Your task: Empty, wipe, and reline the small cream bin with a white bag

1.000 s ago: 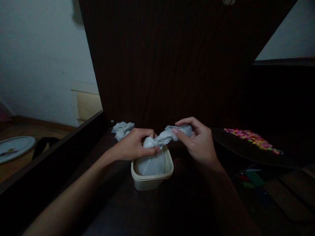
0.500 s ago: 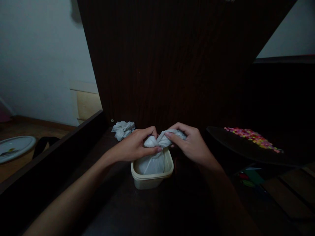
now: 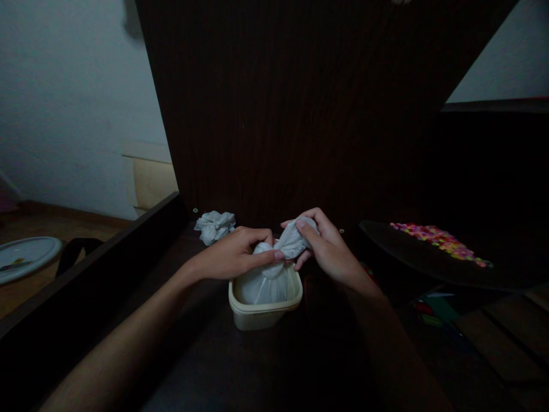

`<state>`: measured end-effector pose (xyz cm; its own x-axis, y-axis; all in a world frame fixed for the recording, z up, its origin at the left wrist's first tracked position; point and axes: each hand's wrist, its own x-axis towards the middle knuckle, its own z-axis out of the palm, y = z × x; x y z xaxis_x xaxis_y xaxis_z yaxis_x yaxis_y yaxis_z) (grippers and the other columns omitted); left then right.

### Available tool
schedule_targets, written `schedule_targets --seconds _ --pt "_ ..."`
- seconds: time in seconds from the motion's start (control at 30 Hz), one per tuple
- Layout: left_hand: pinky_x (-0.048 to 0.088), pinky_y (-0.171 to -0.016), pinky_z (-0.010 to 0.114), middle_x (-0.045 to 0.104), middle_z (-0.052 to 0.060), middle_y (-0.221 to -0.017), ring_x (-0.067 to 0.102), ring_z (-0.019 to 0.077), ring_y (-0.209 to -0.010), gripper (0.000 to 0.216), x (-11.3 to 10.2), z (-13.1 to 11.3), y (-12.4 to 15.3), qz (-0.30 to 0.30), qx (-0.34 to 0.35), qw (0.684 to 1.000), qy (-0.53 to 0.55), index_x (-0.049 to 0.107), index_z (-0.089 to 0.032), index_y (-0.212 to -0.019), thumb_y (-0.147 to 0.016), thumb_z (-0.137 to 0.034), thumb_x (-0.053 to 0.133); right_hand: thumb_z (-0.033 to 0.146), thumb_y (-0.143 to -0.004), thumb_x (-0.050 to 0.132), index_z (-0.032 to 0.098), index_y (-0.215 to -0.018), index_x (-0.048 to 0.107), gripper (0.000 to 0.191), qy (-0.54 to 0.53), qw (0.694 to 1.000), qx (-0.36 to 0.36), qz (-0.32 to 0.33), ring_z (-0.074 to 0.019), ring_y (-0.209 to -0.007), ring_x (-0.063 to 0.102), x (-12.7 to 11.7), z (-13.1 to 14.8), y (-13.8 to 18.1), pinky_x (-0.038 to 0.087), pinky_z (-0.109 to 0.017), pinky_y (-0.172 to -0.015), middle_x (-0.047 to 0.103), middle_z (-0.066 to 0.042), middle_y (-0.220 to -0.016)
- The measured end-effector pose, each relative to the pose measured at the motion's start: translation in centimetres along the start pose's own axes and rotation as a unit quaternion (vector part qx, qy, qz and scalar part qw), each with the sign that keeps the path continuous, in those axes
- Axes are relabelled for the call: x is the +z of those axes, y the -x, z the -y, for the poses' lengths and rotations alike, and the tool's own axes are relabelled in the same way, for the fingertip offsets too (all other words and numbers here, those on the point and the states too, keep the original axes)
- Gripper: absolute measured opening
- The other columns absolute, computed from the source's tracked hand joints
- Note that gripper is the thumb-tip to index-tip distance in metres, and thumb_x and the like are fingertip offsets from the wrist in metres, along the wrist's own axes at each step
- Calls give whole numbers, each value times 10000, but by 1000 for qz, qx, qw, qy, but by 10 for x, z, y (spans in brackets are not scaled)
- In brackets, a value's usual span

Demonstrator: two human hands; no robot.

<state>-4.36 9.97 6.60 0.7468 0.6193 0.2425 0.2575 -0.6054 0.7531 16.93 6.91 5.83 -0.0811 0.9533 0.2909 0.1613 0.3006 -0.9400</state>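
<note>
A white plastic bag (image 3: 269,289) sits in a cream-coloured plastic tub (image 3: 261,308), its upper part twisted into a thick neck above the rim. My left hand (image 3: 234,252) pinches the twist between thumb and fingers at the base of the neck. Higher and to the right, my right hand (image 3: 328,243) grips the bag's loose end, thumb on top. What the bag contains is hidden. Just behind my left hand lies a second crumpled, knotted white plastic bag (image 3: 215,227).
A dark wooden panel (image 3: 274,114) rises behind the tub, and a low dark board (image 3: 98,263) runs along the left. On the right, small pink and yellow pieces (image 3: 441,243) lie on a dark curved surface. A white round lid-like object (image 3: 28,257) is at far left.
My right hand has lifted slightly and turned, folding the loose end of the bag upward. My left hand stays at the twist, and the tub has not moved.
</note>
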Motion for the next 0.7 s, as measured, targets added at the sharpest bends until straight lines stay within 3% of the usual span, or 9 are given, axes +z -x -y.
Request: schedule_targets --seconds 0.13,0.23,0.37,0.53,0.7 --pt "376 -590 207 572 -37 -725 505 112 -658 271 1 5 0 -15 14 1000 -23 610 -162 -842 -958 -407 607 432 -870 714 257 -1116 537 350 44 998 -24 46 -137 -617 635 1 6 5 544 -260 -520 669 10 -908" --pt "362 -581 213 561 -37 -699 496 115 -644 272 2 5 0 -10 15 999 -35 614 -162 -830 -959 -401 593 304 -764 811 214 -999 655 296 146 986 -60 46 -152 -721 629 -1 11 7 512 -260 -622 680 10 -853" --pt "355 -591 222 575 -34 -722 507 118 -652 252 2 2 0 0 18 999 -43 612 -167 -838 -942 -396 607 195 -748 730 189 -819 695 79 154 984 -85 29 -143 -653 584 -3 17 8 444 -247 -576 668 20 -715" --pt "330 -575 217 521 -63 -717 459 110 -638 199 0 -3 2 -11 22 998 -54 545 -193 -873 -864 -340 679 120 -717 687 196 -826 724 138 178 974 -139 -1 -172 -726 641 -8 26 8 463 -274 -641 731 -5 -805" --pt "328 -559 216 521 -65 -694 461 108 -608 178 -2 -4 4 13 31 998 -47 521 -201 -854 -891 -336 630 139 -708 676 199 -835 735 153 210 960 -178 -43 -187 -727 658 -18 35 4 476 -292 -644 746 -14 -816"
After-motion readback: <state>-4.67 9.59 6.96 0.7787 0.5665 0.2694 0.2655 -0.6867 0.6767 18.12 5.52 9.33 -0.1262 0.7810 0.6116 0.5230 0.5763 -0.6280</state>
